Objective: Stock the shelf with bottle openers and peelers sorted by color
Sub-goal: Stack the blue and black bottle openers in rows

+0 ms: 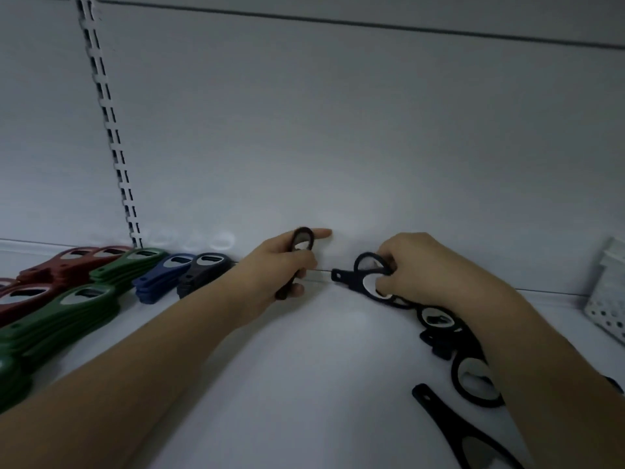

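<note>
A white shelf (304, 367) held bottle openers grouped by color. Along its left side lay flat stacks: red openers (67, 262), green openers (64, 319) in front with another green stack (132, 262) behind, then blue openers (162, 275) and dark grey openers (203, 270) near the back wall. One black opener (297, 258) stood nearly upright, gripped at mid-shelf. To its right, a loose line of black openers (439, 326) ran from the back toward the front edge, overlapping, the rearmost (355, 275) lifted, its handle pointing left.

Approx 6 opener stacks (148, 262), 5 loose black openers (436, 319), 2 hands (277, 265).
</note>
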